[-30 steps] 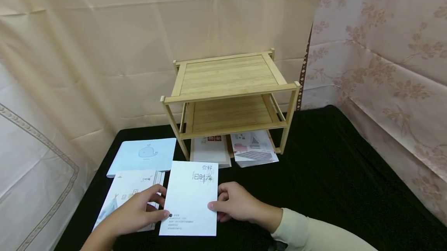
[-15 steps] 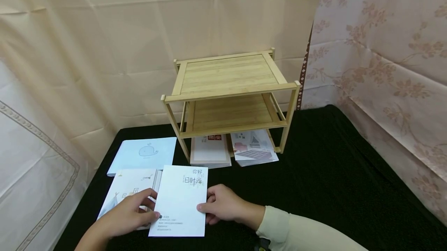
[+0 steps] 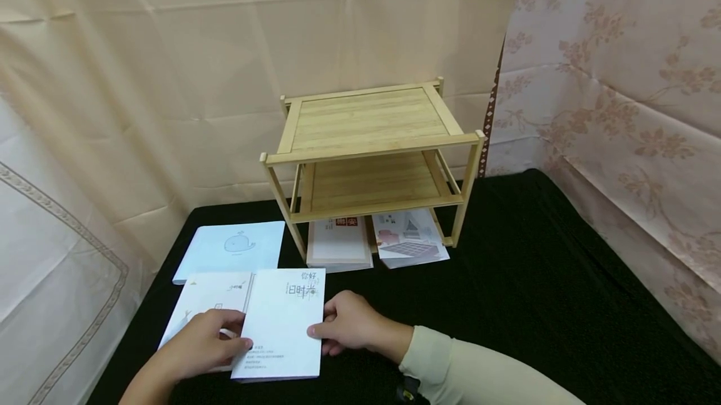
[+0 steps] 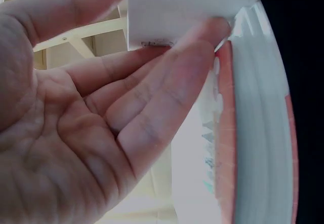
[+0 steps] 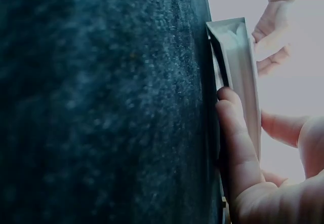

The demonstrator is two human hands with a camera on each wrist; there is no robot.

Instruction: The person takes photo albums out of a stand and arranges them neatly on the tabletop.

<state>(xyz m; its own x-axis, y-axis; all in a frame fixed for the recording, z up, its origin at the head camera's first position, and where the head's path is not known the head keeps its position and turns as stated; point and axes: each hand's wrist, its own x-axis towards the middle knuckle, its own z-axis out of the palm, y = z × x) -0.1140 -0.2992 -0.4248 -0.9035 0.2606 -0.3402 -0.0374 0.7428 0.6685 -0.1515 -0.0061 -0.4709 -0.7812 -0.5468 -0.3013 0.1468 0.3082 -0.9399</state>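
Note:
A white book (image 3: 278,323) with dark Chinese characters on its cover is low over the black cloth, at the right side of a stack of books (image 3: 216,295). My left hand (image 3: 205,339) pinches its left edge, thumb at the cover. In the left wrist view, that hand's fingers (image 4: 162,102) reach under the white book's corner (image 4: 187,11), beside the stack's thick page edges (image 4: 260,122). My right hand (image 3: 357,323) grips the right edge, thumb on top. The right wrist view shows its fingers (image 5: 235,138) under the book (image 5: 243,72), close to the cloth.
A light blue whale-cover book (image 3: 236,245) lies behind the stack. At the back stands a two-level wooden rack (image 3: 366,120); a framed-cover book (image 3: 338,245) and a pale illustrated book (image 3: 411,239) stick out beneath its lower shelf. Black cloth (image 3: 535,280) covers the table.
Both hands have carried the white book left and lower, against the stack's right side. It now covers the stack's right edge more. The rack and the other books stay where they were.

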